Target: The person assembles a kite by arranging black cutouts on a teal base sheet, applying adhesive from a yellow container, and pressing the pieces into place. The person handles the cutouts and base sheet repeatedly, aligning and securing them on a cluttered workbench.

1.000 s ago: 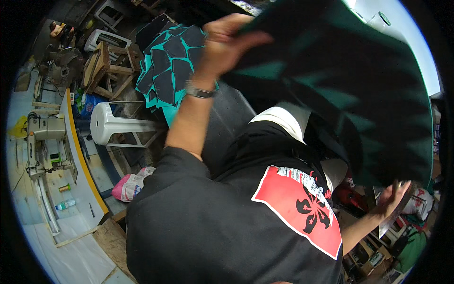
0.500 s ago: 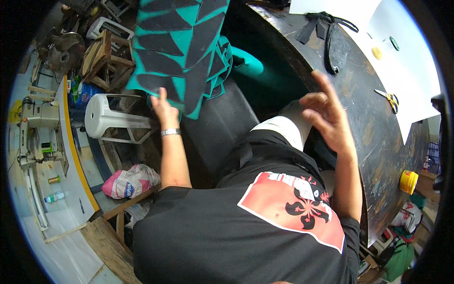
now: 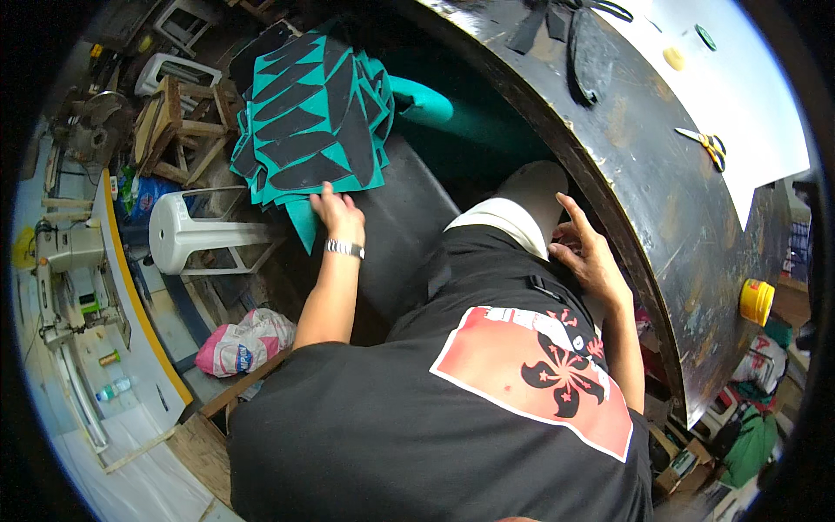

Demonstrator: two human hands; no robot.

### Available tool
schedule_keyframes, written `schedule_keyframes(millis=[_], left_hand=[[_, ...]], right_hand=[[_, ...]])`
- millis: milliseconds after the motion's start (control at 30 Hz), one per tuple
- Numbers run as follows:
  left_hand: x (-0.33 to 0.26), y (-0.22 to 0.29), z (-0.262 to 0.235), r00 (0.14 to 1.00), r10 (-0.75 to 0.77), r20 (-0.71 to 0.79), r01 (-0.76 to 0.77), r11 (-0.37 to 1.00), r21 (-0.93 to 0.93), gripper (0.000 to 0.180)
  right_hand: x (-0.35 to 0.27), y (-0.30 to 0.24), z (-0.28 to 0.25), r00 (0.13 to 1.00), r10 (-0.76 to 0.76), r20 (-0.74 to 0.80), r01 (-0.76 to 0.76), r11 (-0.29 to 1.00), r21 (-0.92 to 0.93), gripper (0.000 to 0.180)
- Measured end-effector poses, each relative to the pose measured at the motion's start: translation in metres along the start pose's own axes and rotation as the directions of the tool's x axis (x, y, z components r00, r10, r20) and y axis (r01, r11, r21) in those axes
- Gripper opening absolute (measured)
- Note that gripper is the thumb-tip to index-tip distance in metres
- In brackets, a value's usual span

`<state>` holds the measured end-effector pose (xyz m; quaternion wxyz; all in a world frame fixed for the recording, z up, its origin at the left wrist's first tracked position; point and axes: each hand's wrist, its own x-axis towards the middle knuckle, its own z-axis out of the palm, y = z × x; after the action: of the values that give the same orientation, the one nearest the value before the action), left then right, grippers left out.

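Observation:
A stack of teal sheets (image 3: 330,113) patterned with black curved shapes lies on a dark padded surface (image 3: 407,209), its layers fanned and uneven. My left hand (image 3: 339,217), with a metal watch band on the wrist, is at the stack's near edge. Its fingers are apart, the tips at or just over the top sheet, and no grip on it shows. Beside my right thigh, next to the table edge, my right hand (image 3: 591,257) hangs with the index finger stretched out and the others loosely bent. I see nothing in it.
A curved dark table (image 3: 644,165) to my right bears black straps (image 3: 591,61), yellow-handled scissors (image 3: 715,150), white paper (image 3: 757,104) and a yellow tub (image 3: 757,302). Left stand a white stool (image 3: 178,230), a wooden stool (image 3: 178,130), a sewing machine (image 3: 70,248) and a bag (image 3: 248,342).
The top teal sheet, earlier raised at my left hand, now lies on the stack. My left hand has shifted right and off the sheet's corner. My right hand has come down beside the thigh.

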<state>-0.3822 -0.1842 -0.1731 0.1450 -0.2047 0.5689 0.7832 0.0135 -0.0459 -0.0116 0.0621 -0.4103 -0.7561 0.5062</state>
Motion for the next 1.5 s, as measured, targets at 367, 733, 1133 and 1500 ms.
schedule_keyframes(millis=[367,733,1133,1500], left_hand=[[-0.038,-0.034,0.138,0.555,0.379,0.741,-0.794,0.508,0.335,0.061],[-0.074,-0.023,0.179,0.558,0.251,0.791,-0.825,0.264,0.499,0.062],[-0.147,-0.039,0.167,0.476,0.146,0.867,-0.831,0.396,0.390,0.047],[-0.178,-0.047,0.167,0.336,0.090,0.938,-0.893,0.348,0.286,0.071]], right_hand=[[-0.040,0.022,-0.013,0.992,0.051,-0.118,-0.039,0.994,0.099,0.081],[-0.082,0.055,-0.016,0.960,0.124,-0.253,-0.074,0.977,0.198,0.072],[-0.076,0.026,-0.038,0.904,0.012,-0.426,0.046,0.991,0.126,0.047],[-0.079,0.097,-0.099,0.649,-0.187,-0.738,-0.365,0.774,-0.517,0.061]])
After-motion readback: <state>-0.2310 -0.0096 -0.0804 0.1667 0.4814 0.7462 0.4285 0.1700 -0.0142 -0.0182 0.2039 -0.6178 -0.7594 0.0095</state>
